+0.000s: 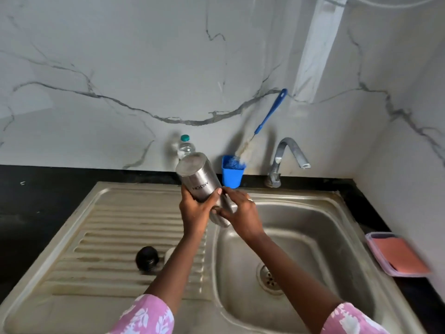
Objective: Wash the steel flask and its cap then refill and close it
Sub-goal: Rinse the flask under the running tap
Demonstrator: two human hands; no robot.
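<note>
1. The left hand (195,208) wraps round the middle of the flask (197,174), thumb across the front.
2. The right hand (243,210) holds the flask's lower end, its fingers hiding the mouth.
3. The flask is upside down and tilted, base up toward the wall, lower end over the edge of the basin (313,237).
4. The black cap (147,258) sits apart on the ribbed drainboard (108,225), beside a pale thing (169,254) half hidden by the left forearm.
5. Behind the flask, a plastic bottle (185,147) stands partly blocked from sight.
6. Just right of it is a blue cup (231,175) holding a long brush (265,121), then the tap (286,155).
7. A pink box (397,254) lies on the counter (36,201), far right.
</note>
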